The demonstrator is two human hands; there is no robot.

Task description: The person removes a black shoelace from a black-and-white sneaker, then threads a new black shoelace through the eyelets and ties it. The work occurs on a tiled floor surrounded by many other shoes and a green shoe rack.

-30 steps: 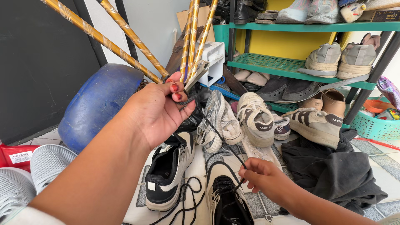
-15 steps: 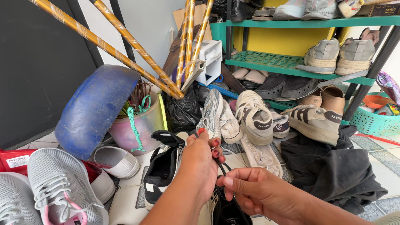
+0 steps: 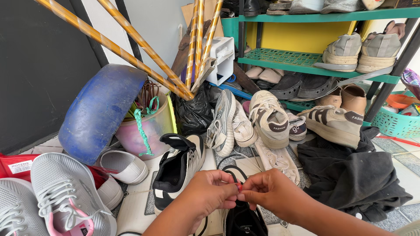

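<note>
Black lace (image 3: 228,162) loops up from the shoe (image 3: 243,220) just below; our left hand (image 3: 210,192) and right hand (image 3: 269,192) meet fingertip to fingertip, both pinching it, equally near.

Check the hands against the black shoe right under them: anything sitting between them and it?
Nothing visible. The left hand and right hand meet fingertip to fingertip directly above the black shoe, pinching what looks like its black lace. The black-and-white sneaker lies to the left, clear of the hands.
</note>
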